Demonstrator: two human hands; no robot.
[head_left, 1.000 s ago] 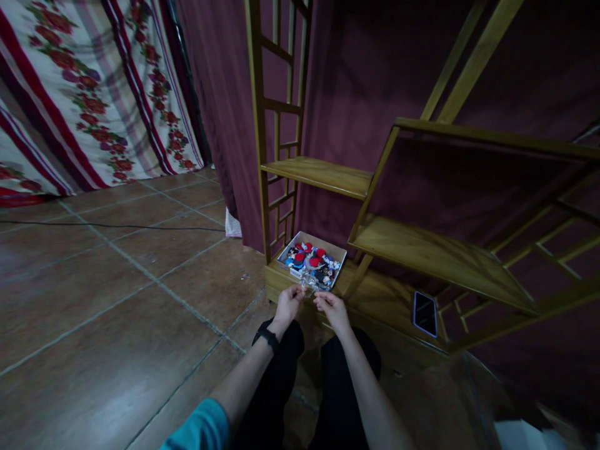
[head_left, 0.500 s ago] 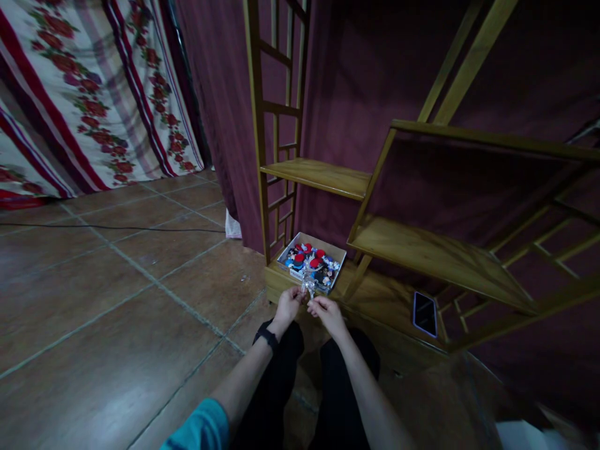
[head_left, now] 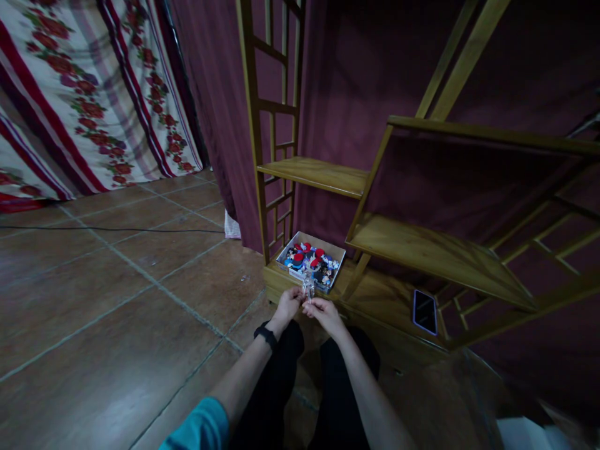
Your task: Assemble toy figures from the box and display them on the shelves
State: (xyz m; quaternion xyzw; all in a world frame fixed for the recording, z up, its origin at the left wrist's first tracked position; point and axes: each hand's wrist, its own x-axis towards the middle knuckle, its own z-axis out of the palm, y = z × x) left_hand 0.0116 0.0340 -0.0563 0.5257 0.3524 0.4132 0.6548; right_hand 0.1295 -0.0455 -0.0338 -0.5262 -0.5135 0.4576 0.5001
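Note:
Between my hands is a small clear, shiny piece (head_left: 308, 286), like crinkled transparent plastic; its exact kind is too small to tell. My left hand (head_left: 289, 304), with a black band on the wrist, pinches its lower left side. From the right, my right hand (head_left: 323, 312) pinches its lower end, fingertips close to those of the left. Just beyond them a shallow white box (head_left: 338, 252) stands on the low wooden ledge. Inside it lies a jumble of small figures (head_left: 312, 256) in red, blue, black and white.
A wooden shelf unit (head_left: 314, 174) rises in front of me, with a lattice side and stepped boards. A dark-screened phone (head_left: 424, 312) lies on its lower board at right. A black cable (head_left: 117, 229) crosses the tiled floor (head_left: 117, 325). Floral cloth (head_left: 94, 106) hangs at left.
My right hand has shifted slightly left, closer to my left hand. The clear piece is now more upright and narrower between them. The box stays in place.

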